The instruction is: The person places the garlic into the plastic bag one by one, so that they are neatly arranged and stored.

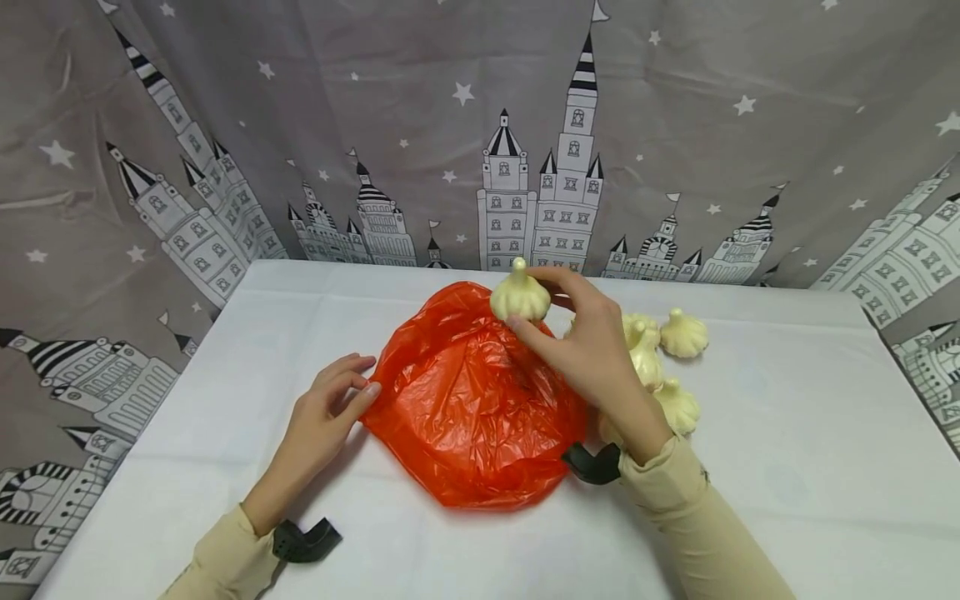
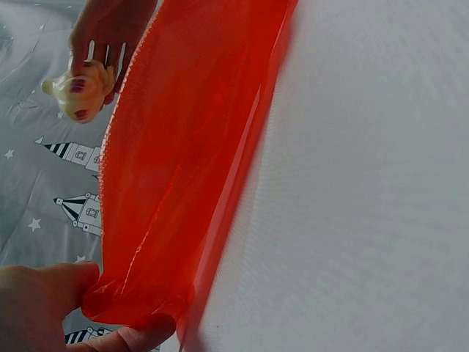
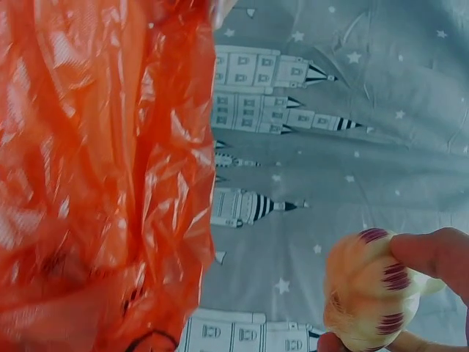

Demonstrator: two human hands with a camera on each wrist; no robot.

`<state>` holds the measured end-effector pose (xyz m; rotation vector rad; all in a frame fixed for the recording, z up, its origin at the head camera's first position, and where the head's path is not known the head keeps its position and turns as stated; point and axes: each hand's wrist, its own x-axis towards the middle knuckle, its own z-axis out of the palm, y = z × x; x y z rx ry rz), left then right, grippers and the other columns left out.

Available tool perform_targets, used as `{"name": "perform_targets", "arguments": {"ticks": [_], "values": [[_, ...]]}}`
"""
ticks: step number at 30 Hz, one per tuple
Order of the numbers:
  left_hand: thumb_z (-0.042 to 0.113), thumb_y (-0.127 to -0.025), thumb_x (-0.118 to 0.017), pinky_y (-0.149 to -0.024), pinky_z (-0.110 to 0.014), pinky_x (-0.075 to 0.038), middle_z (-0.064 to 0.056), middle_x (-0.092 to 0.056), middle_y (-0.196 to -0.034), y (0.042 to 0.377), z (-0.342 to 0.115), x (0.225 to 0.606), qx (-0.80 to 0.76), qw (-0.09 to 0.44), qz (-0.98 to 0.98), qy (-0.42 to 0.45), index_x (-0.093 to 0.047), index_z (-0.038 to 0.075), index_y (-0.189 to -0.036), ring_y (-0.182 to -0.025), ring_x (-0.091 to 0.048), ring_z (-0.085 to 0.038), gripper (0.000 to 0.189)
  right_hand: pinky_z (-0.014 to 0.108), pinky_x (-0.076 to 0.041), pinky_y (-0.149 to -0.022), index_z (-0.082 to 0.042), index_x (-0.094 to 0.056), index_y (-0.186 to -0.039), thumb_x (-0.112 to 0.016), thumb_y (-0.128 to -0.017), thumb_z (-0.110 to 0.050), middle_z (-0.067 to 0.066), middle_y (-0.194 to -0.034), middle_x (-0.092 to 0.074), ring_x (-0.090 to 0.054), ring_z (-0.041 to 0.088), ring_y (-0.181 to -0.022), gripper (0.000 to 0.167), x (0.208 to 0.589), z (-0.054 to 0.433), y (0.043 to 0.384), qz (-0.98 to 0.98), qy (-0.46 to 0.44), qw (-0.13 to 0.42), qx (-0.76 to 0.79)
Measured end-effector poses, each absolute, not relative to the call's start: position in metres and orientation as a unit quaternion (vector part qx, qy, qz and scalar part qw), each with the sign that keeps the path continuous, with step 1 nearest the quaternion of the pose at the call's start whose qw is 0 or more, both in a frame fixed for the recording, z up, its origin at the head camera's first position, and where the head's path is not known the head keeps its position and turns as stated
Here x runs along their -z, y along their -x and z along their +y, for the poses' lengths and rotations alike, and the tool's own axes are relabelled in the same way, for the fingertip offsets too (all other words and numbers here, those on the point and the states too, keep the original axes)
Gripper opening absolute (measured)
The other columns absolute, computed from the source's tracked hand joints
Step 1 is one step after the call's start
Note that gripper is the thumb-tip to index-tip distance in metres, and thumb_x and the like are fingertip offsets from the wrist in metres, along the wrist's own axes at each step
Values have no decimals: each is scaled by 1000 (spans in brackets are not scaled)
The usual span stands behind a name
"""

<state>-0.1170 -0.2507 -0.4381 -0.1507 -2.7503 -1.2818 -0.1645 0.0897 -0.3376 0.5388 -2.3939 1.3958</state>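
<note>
While the desk [image 1: 795, 467] runs back to a castle-patterned backdrop [image 1: 420, 100], its far, left and right edges all show in the head view, white surface extending in front of the red plastic bag [image 1: 457, 408] and right of the loose bulbs [image 1: 684, 334]. Bag lies mid-desk, mouth spread upward. Loose bulbs sit just beside its right side, some partly hidden by the right hand and wrist; count uncertain. Black wrist device [image 1: 303, 542] juts from the left cuff; its right counterpart [image 1: 592, 463] overlaps the bag's near-right rim in view. Left grip: left hand [image 1: 324, 410] pinches the bag's left rim, thumb against finger. Right grip: right hand [image 1: 588, 342] holds one garlic bulb [image 1: 520, 297] between thumb and fingers, stem up, at the bag's far-right rim; right wrist view shows bulb and bag apart.
</note>
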Motion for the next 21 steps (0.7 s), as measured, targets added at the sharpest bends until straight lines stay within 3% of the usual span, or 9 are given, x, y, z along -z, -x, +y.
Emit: {"name": "perform_targets", "arguments": {"ticks": [5, 13, 21], "values": [[32, -105, -67, -115, -54, -43, -10, -58, -152, 116, -251, 438, 423, 50, -903, 48, -70, 12, -100, -152, -40, -34, 21, 45, -55, -107, -15, -67, -135, -86, -88, -22, 1, -130, -72, -68, 19, -119, 51, 337, 76, 164, -837, -193, 138, -493], [33, -105, -67, -116, -55, -43, -10, -58, -153, 117, -251, 436, 422, 48, -904, 49, -69, 12, -98, -153, -39, -34, 22, 33, -59, -100, -12, -66, -133, -86, -87, -19, 2, -126, -71, -67, 16, -116, 51, 341, 57, 163, -846, -199, 117, -480], [31, -104, -68, -118, -55, -42, -10, -58, -153, 115, -250, 433, 433, 38, -899, 43, -69, 9, -99, -155, -37, -33, 23, 38, -57, -102, -12, -66, -134, -84, -88, -23, 2, -126, -72, -67, 16, -114, 51, 351, 36, 159, -856, -231, 81, -456]]}}
